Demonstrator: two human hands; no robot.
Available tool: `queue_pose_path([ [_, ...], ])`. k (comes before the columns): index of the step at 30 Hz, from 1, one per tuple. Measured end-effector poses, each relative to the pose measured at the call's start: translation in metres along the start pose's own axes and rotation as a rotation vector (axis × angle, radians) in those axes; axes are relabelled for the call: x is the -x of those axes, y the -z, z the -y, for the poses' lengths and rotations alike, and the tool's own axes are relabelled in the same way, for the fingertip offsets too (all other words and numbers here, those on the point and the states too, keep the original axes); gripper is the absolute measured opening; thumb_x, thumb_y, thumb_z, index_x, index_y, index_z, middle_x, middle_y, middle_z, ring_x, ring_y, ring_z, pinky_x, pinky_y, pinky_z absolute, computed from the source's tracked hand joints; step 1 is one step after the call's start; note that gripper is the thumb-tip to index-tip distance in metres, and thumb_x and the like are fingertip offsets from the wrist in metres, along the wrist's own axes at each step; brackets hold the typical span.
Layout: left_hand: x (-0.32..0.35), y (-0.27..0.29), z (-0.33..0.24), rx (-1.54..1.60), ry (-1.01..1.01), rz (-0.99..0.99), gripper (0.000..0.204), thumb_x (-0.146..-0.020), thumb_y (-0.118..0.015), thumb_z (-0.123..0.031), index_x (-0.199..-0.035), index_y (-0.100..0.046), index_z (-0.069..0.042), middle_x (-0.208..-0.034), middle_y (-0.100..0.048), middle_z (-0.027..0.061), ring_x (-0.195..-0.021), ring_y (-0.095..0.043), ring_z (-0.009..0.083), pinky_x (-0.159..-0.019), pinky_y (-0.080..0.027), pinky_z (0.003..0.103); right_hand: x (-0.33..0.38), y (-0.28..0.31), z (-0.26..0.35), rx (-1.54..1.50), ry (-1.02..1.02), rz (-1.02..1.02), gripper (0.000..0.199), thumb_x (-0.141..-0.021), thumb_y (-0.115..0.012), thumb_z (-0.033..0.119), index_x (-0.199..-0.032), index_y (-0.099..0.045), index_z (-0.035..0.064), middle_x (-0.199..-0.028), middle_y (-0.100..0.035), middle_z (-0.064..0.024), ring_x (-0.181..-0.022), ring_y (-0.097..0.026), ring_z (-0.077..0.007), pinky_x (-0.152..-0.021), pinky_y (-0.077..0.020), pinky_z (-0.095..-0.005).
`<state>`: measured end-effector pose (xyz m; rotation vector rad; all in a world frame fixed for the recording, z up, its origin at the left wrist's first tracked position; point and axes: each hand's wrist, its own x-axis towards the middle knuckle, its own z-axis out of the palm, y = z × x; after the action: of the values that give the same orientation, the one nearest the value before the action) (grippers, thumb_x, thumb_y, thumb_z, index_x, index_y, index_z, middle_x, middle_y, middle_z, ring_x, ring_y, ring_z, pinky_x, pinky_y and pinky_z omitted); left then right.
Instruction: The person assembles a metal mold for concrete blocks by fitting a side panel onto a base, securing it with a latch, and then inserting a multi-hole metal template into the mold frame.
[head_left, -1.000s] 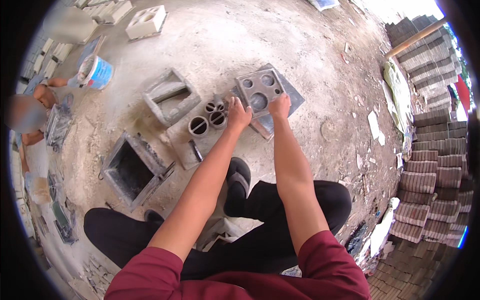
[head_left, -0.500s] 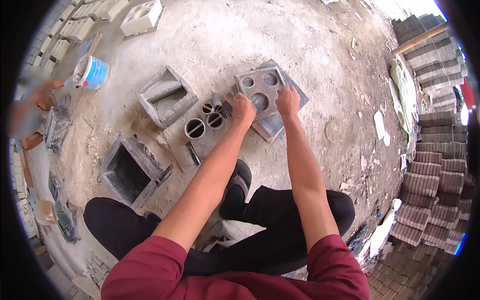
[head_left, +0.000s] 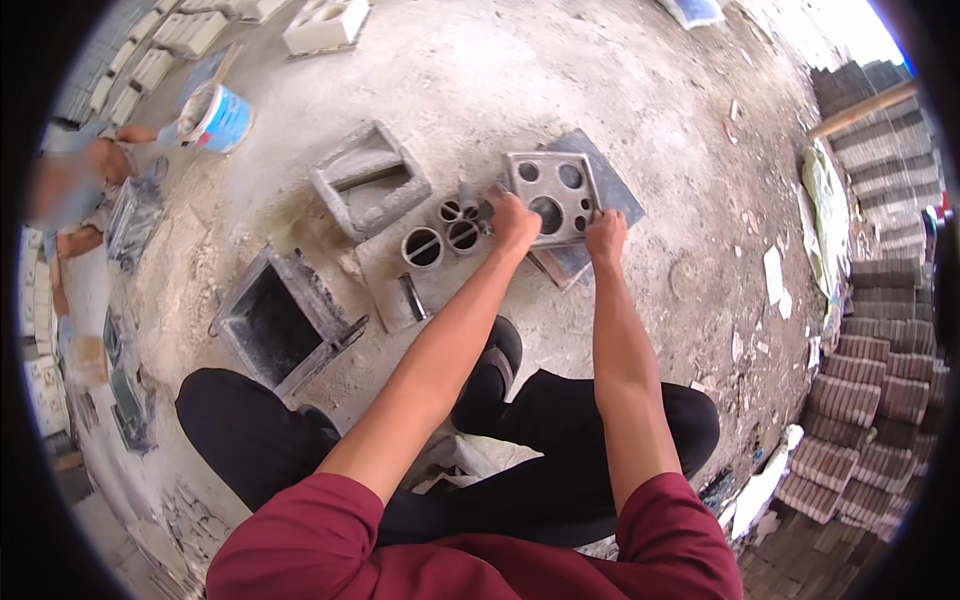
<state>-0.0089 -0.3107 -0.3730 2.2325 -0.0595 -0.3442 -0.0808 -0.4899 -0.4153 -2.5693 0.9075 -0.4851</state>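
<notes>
A grey square block with several round holes [head_left: 551,190] lies on a dark flat board [head_left: 610,185] on the ground ahead of me. My left hand [head_left: 515,222] grips its near left edge. My right hand [head_left: 605,233] grips its near right corner. Just left of the block, three short round metal tubes [head_left: 445,235] stand on a grey plate [head_left: 385,285]. I am squatting, with my dark trousers and a shoe below my arms.
An open grey box mould [head_left: 368,180] and a dark square frame mould [head_left: 280,320] lie to the left. A blue and white bucket [head_left: 215,115] and another person [head_left: 75,190] are at far left. Stacked bricks [head_left: 870,380] line the right; pale blocks [head_left: 325,22] lie far ahead.
Both hands stay on the perforated block's near edge. The view has shifted slightly, so the block and tubes now sit a little lower in the picture.
</notes>
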Motion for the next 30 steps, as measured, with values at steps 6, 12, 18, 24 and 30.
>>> queue_pose_path([
  [6, 0.015, 0.069, 0.003, -0.031, -0.181, -0.148, 0.034, -0.068, -0.059, -0.006, -0.096, -0.054, 0.014, -0.099, -0.059, 0.0332, -0.097, -0.059, 0.0435, -0.088, -0.049, 0.043, 0.031, 0.011, 0.06, -0.152, 0.012, -0.026, 0.02, -0.088, -0.057, 0.015, -0.088, -0.061, -0.004, -0.093, -0.059, -0.0237, -0.092, -0.057, -0.042, -0.082, -0.0441, -0.0493],
  [12, 0.044, 0.185, 0.038, -0.013, -0.279, -0.392, 0.039, -0.071, -0.057, -0.003, -0.105, -0.046, 0.012, -0.105, -0.052, 0.0338, -0.096, -0.056, 0.0481, -0.086, -0.049, 0.048, 0.059, 0.01, 0.159, -0.367, 0.261, -0.063, 0.018, -0.086, -0.06, 0.012, -0.093, -0.057, -0.0048, -0.089, -0.059, -0.0236, -0.089, -0.058, -0.0413, -0.081, -0.0452, -0.046],
  [18, 0.098, 0.322, 0.134, -0.138, -0.174, -0.519, 0.027, -0.069, -0.059, -0.005, -0.091, -0.055, 0.01, -0.093, -0.06, 0.034, -0.092, -0.058, 0.0485, -0.084, -0.048, 0.05, 0.13, -0.008, 0.288, -0.554, 0.344, 0.383, 0.042, -0.087, -0.063, 0.03, -0.109, -0.062, -0.0054, -0.097, -0.065, -0.0281, -0.093, -0.063, -0.0429, -0.082, -0.0492, -0.0457],
  [24, 0.169, 0.375, 0.256, -0.231, 0.082, -0.626, 0.027, -0.07, -0.06, -0.006, -0.091, -0.056, 0.01, -0.093, -0.061, 0.0322, -0.095, -0.058, 0.0476, -0.084, -0.048, 0.05, 0.244, -0.049, 0.366, -0.506, 0.465, 0.49, 0.036, -0.082, -0.067, 0.03, -0.094, -0.067, -0.004, -0.091, -0.066, -0.0271, -0.089, -0.064, -0.0417, -0.079, -0.0494, -0.0466],
  [30, 0.212, 0.389, 0.331, -0.211, 0.393, -0.519, 0.025, -0.072, -0.059, -0.007, -0.09, -0.061, 0.01, -0.104, -0.059, 0.0343, -0.099, -0.056, 0.048, -0.088, -0.047, 0.048, 0.318, -0.057, 0.407, -0.375, 0.465, 0.638, 0.034, -0.08, -0.067, 0.027, -0.089, -0.066, -0.006, -0.093, -0.064, -0.0304, -0.095, -0.06, -0.0457, -0.085, -0.0474, -0.0479],
])
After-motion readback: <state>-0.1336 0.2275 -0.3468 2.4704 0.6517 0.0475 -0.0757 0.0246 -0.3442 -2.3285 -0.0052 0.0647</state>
